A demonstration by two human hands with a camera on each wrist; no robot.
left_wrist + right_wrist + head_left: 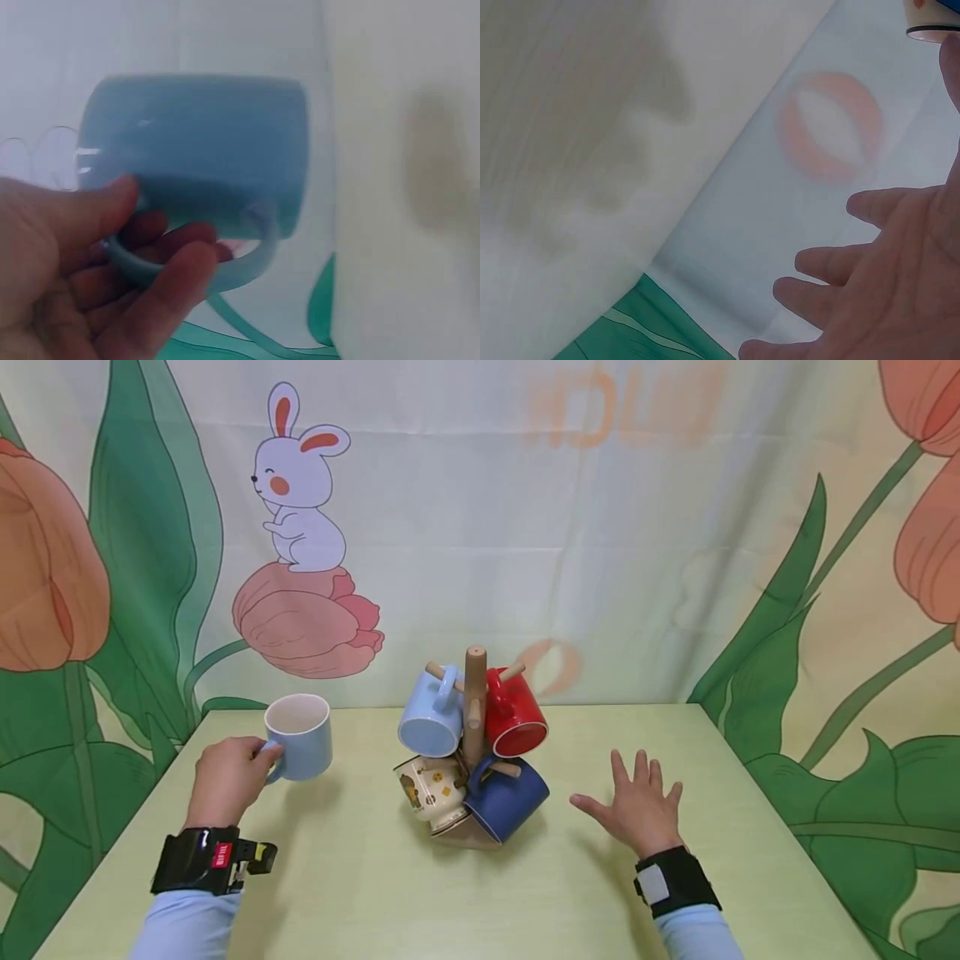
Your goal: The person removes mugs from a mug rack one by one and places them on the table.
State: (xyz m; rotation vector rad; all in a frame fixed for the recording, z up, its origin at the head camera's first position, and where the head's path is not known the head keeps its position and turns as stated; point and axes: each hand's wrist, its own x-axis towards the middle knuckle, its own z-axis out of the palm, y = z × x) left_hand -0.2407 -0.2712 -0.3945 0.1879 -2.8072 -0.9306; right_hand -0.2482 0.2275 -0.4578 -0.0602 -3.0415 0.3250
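My left hand [231, 779] grips a light blue mug [306, 742] by its handle, at the left of the table. The mug is upright with its white inside showing, and a shadow lies below it. In the left wrist view the thumb and fingers curl round the mug's handle [244, 271]. My right hand [640, 806] is spread, fingers apart, over the table right of a wooden mug tree [475, 693]. On the tree hang another light blue mug [431, 718], a red mug [516, 718], a patterned cream mug [431, 789] and a dark blue mug [512, 797].
The pale table [360, 893] ends at a printed curtain [450, 527] with a rabbit, tulips and leaves. The mug tree stands mid-table between my hands, its pegs reaching out to several sides.
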